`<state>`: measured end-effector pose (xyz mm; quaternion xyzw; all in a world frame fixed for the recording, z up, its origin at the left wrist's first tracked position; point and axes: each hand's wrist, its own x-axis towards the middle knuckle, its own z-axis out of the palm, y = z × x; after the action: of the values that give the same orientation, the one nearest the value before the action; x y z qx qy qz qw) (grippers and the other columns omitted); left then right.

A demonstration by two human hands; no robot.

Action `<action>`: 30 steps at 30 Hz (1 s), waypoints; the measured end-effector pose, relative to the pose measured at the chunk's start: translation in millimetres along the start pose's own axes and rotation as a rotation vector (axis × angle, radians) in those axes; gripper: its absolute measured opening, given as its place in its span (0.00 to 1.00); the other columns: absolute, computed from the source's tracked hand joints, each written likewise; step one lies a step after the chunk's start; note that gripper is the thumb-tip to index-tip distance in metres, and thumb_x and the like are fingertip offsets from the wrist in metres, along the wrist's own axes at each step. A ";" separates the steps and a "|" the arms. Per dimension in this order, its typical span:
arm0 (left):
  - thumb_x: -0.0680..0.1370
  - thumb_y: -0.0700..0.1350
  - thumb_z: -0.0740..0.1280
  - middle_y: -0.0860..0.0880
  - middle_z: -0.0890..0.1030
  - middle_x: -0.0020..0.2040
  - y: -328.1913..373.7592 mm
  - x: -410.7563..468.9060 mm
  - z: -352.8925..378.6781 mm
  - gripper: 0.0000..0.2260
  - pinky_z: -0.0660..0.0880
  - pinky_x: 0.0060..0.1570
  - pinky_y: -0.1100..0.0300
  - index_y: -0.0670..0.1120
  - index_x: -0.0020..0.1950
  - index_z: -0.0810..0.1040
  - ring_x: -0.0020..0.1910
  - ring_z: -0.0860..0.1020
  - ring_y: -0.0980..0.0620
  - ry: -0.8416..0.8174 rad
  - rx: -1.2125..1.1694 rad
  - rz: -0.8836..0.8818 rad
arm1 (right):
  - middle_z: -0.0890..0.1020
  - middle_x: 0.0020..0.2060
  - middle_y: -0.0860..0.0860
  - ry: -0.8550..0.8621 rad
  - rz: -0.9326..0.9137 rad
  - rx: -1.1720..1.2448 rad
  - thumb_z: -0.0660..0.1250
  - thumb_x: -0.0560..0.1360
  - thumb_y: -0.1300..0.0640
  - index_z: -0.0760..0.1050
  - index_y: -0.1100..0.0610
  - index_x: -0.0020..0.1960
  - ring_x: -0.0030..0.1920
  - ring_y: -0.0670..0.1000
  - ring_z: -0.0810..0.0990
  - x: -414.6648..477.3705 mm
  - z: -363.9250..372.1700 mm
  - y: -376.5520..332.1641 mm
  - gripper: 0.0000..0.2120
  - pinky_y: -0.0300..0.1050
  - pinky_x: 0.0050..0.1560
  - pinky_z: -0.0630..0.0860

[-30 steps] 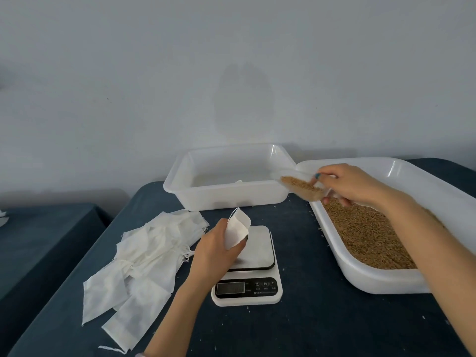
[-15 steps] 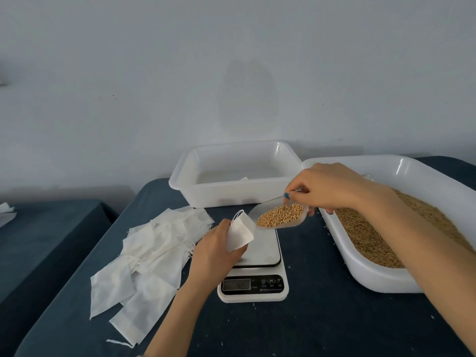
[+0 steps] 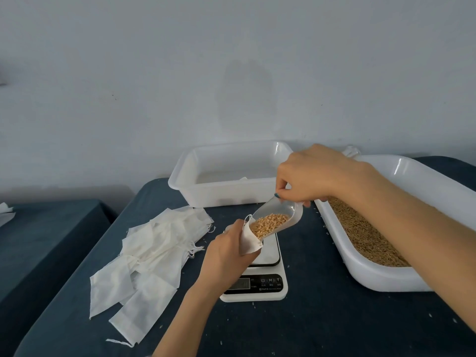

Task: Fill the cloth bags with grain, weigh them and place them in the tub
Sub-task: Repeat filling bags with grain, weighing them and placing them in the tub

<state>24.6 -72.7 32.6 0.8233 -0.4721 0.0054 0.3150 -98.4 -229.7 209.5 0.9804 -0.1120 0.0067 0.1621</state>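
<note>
Nearest in, the scale (image 3: 268,282) sits mid-table. The left hand (image 3: 226,256) is curled round a bag (image 3: 248,240) just above its plate, with the mouth held open toward 1 o'clock. The scoop (image 3: 278,217) has its lip right at that mouth, loaded with grain (image 3: 269,221), and the right hand (image 3: 314,173) pinches its handle from above. So both hands are clamped on something, neither free. Spare bags (image 3: 149,253) lie in a heap at 9 o'clock from the scale, the grain bin (image 3: 386,282) is at 3, and the tub (image 3: 221,197) is at 12 (something pale in it, can't tell what).

My take on the pour: the mouth looks narrower than the scoop, so get the lip inside the cloth first. Then tip slowly and let it trickle. Use the left thumb to spread the opening, since floppy cloth like that will likely fold shut. Pour over the plate so strays land there rather than on the table (image 3: 334,331), which already has loose grains dotted about.
</note>
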 end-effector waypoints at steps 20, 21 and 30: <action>0.79 0.63 0.58 0.51 0.80 0.36 10.7 -1.9 -9.2 0.16 0.79 0.39 0.49 0.54 0.58 0.72 0.33 0.79 0.50 -0.006 -0.403 -0.030 | 0.82 0.29 0.42 -0.166 0.170 0.591 0.55 0.81 0.48 0.76 0.43 0.43 0.22 0.44 0.78 -22.3 41.1 30.4 0.14 0.40 0.32 0.70; 0.80 0.63 0.56 0.49 0.77 0.34 11.8 -1.7 -12.0 0.16 0.78 0.39 0.45 0.54 0.56 0.72 0.32 0.77 0.47 -0.012 -0.463 -0.012 | 0.82 0.29 0.46 -0.175 0.220 0.799 0.56 0.82 0.51 0.78 0.46 0.46 0.23 0.46 0.77 -25.5 53.8 35.8 0.13 0.40 0.31 0.71; 0.85 0.50 0.54 0.51 0.69 0.53 9.9 26.7 -52.2 0.16 0.65 0.56 0.66 0.55 0.59 0.81 0.53 0.70 0.55 0.042 -0.149 0.090 | 0.83 0.37 0.59 0.033 0.844 1.078 0.57 0.82 0.59 0.73 0.62 0.55 0.36 0.58 0.82 -37.6 123.7 90.7 0.08 0.52 0.40 0.80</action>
<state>46.7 -69.5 87.7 0.7753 -0.5008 0.0017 0.3848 -158.0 -344.7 119.1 0.7964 -0.4630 0.1391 -0.3634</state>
